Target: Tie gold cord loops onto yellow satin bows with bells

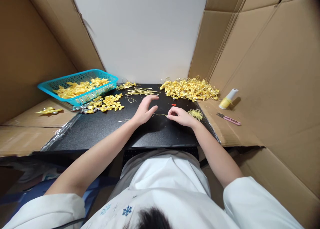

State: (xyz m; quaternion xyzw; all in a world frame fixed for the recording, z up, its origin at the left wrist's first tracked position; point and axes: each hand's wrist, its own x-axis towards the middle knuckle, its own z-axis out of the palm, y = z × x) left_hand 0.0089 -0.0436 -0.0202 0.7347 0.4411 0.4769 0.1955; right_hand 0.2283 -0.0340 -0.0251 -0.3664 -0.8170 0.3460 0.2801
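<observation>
Over the middle of the black table point(100, 132), my right hand point(180, 116) pinches one end of a thin yellow cord point(161, 114) between thumb and fingertips. The cord runs left toward my left hand point(145, 109), whose thumb and fingers are spread apart. Whether the cord touches the left hand cannot be made out. Beyond the left hand lies a bundle of cut yellow cords point(142, 91). A tangle of yellow thread point(196, 114) rests just right of my right hand, and a small red piece point(173, 104) lies behind it.
A blue basket point(56, 80) of yellow ribbon bows stands at the left, with more yellow bows point(107, 103) before it. A large heap of yellow bows point(190, 89) sits at the back right. On cardboard at right are a thread-wound tube point(228, 99) and pink thread snips point(228, 119).
</observation>
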